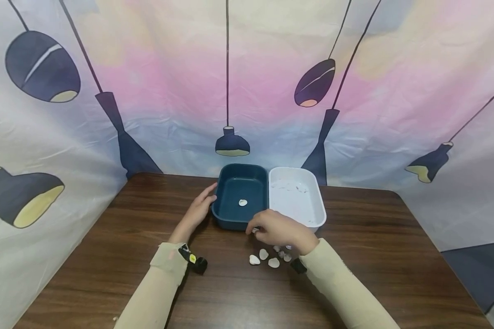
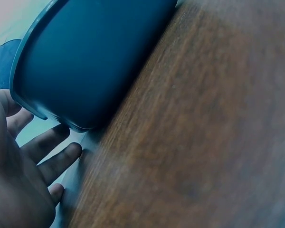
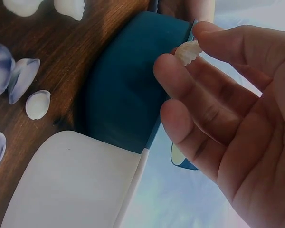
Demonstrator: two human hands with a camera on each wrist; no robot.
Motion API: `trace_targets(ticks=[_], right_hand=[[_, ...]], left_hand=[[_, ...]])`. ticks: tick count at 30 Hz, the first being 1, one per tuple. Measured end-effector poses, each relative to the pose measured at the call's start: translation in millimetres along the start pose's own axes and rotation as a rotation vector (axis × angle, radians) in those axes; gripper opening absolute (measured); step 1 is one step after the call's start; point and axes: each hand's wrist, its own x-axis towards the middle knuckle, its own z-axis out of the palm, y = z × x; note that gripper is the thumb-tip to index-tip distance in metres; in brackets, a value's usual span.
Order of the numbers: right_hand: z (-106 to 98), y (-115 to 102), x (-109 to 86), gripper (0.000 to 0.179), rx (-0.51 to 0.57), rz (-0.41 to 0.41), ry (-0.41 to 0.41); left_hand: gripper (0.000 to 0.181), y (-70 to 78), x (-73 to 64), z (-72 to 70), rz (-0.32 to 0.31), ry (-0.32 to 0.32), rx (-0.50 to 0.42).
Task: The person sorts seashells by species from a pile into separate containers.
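My right hand (image 1: 281, 227) pinches a small whitish ribbed seashell (image 3: 187, 52) between thumb and fingers, by the near wall of a dark teal tray (image 1: 242, 185). Inside that tray lies one white shell (image 1: 243, 202). At the tray's left side is my left hand (image 1: 194, 214), its fingers extended and spread. In the left wrist view the fingertips (image 2: 61, 130) reach the tray's lower corner. Several loose shells (image 1: 273, 262) lie on the table below the right hand; in the right wrist view some show purple insides, such as one shell (image 3: 23, 80).
A white tray (image 1: 296, 198) stands against the teal tray's right side, with small dark marks or bits on its floor. Both are at the far side of a brown wooden table (image 1: 366, 237). A cloth backdrop (image 1: 181, 91) printed with lamps hangs behind.
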Motion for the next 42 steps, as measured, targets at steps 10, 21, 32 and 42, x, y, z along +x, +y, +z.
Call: trace_targets(ticks=[10,21,32,42], right_hand=[[-3,-1,2.6,0.023,-0.005,-0.005,0.004],[-19,-3,11.5,0.025,-0.037,-0.029,-0.02],[-21,3,22.4,0.027,-0.051,-0.005,-0.018],[-25,10,34.6,0.031,-0.074,0.036,-0.048]], left_hand=[[0.056,-0.4,0.5,-0.9,0.003,0.002,0.0],[0.056,-2.2,-0.3,-0.9,-0.002,0.001,-0.007],[0.057,2.4,-1.4,-1.5,-0.005,-0.013,-0.024],[0.057,-0.4,0.4,-1.4,-0.001,-0.008,-0.008]])
